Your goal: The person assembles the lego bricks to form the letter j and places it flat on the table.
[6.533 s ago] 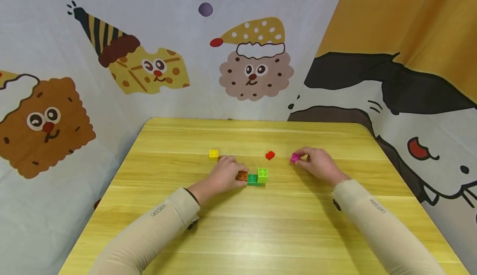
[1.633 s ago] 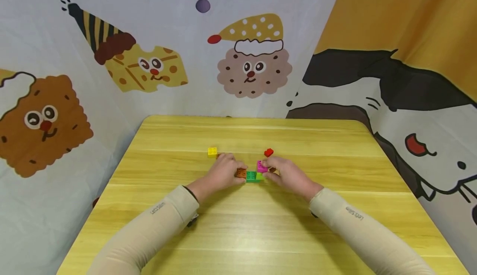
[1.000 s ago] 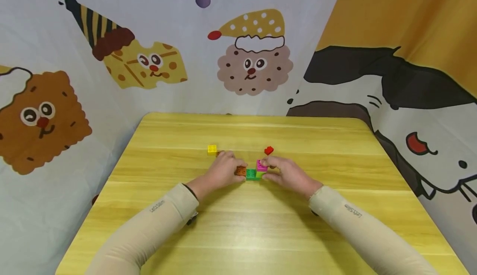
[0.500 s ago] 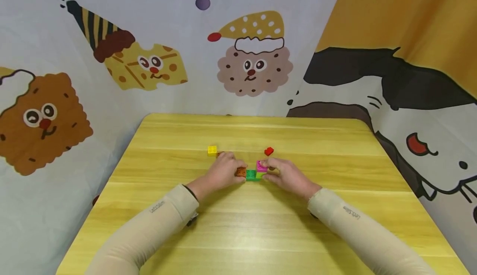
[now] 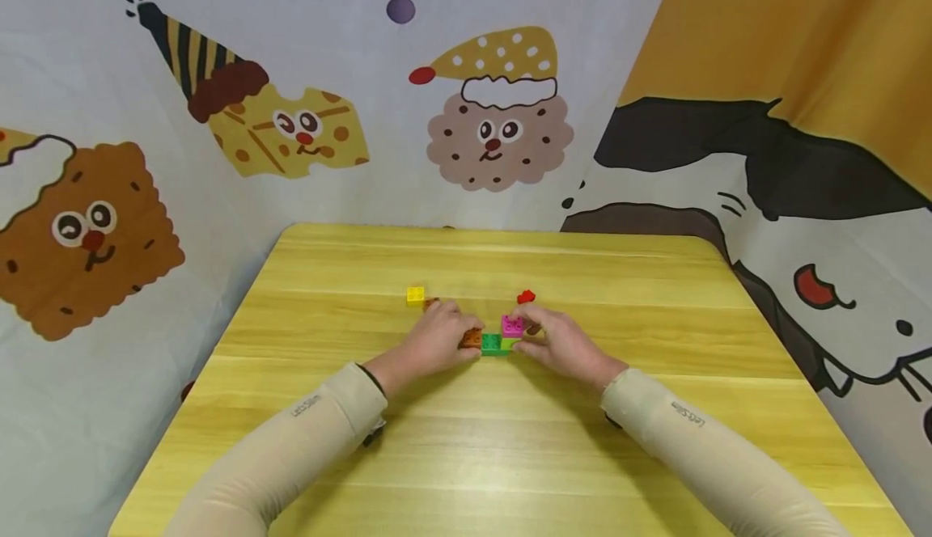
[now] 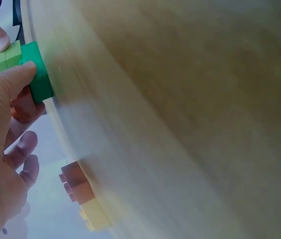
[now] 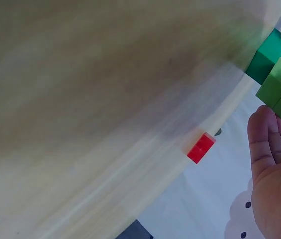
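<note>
My left hand (image 5: 437, 339) grips the left end of a joined row of toy building bricks, its thumb on the green brick (image 6: 41, 74) and its fingers around the orange brick (image 5: 472, 338) on top of it. At the row's right end a lime brick (image 7: 275, 87) sits on the green one, and a pink brick (image 5: 512, 326) is stacked over the lime. My right hand (image 5: 564, 347) pinches this lime and pink stack, thumb against the lime brick. The fingers partly hide the pink brick.
Behind the left hand lie a yellow brick (image 5: 415, 294) and a brown brick (image 6: 77, 181), side by side. A small red brick (image 5: 526, 297) lies beyond the right hand. Everything rests on a wooden table (image 5: 466, 456) with a printed cloth (image 5: 328, 3) behind it.
Over several seconds, my right hand has brought the pink brick leftward from the right of the table onto the lime brick. The left hand has held its place; the last second shows almost no movement.
</note>
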`<state>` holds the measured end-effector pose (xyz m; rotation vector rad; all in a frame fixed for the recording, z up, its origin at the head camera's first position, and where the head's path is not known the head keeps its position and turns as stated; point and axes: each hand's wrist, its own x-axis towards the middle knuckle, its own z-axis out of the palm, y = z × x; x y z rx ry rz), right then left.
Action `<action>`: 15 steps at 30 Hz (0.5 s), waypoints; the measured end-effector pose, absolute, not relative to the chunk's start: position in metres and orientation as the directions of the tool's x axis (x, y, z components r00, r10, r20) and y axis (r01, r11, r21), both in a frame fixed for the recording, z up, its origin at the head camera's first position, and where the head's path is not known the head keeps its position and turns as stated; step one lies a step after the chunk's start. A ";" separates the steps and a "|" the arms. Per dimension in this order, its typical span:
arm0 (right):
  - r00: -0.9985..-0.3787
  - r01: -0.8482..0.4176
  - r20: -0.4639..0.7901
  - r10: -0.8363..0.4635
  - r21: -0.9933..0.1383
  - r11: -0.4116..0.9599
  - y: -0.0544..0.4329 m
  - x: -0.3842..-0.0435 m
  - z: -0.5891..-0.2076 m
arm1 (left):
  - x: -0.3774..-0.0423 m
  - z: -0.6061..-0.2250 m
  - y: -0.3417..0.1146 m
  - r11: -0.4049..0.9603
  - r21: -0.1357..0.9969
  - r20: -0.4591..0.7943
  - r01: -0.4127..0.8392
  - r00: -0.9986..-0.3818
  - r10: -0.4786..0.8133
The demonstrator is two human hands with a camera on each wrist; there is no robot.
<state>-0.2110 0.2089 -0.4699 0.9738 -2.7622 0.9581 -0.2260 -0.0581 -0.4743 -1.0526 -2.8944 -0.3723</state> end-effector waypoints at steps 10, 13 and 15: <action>-0.821 -0.545 0.194 -0.537 -0.546 0.637 0.209 -0.213 -0.467 | -0.243 -0.456 -0.086 0.781 0.307 0.163 0.544 -0.838 0.520; -0.824 -0.539 0.185 -0.535 -0.546 0.641 0.208 -0.214 -0.465 | -0.258 -0.455 -0.104 0.832 0.266 0.173 0.486 -0.873 0.455; -0.825 -0.538 0.184 -0.535 -0.546 0.642 0.208 -0.214 -0.465 | -0.267 -0.457 -0.116 0.862 0.241 0.158 0.446 -0.894 0.419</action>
